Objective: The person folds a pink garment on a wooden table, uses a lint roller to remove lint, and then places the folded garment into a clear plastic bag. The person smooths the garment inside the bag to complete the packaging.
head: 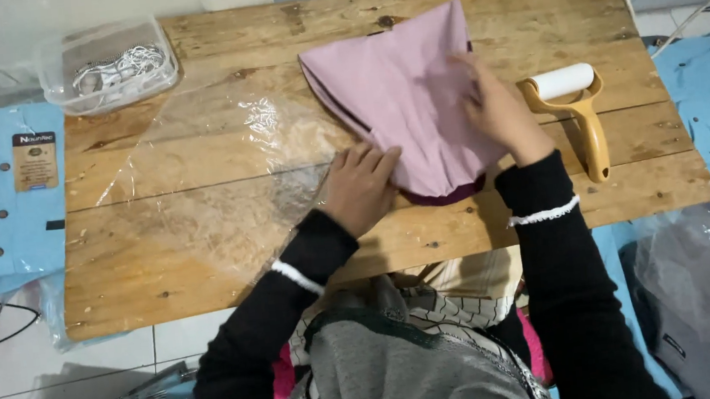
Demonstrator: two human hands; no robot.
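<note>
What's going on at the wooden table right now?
A person has both hands flat on a folded pink cloth lying on the wooden table. The left hand presses its lower left edge, the right hand its right side. A clear plastic sheet lies under and left of the cloth. A yellow-handled lint roller lies untouched to the right, and a clear plastic box sits at the far left corner.

One pink cloth (401,93), one lint roller (573,103), one plastic container (108,65), two hands (361,186)
</note>
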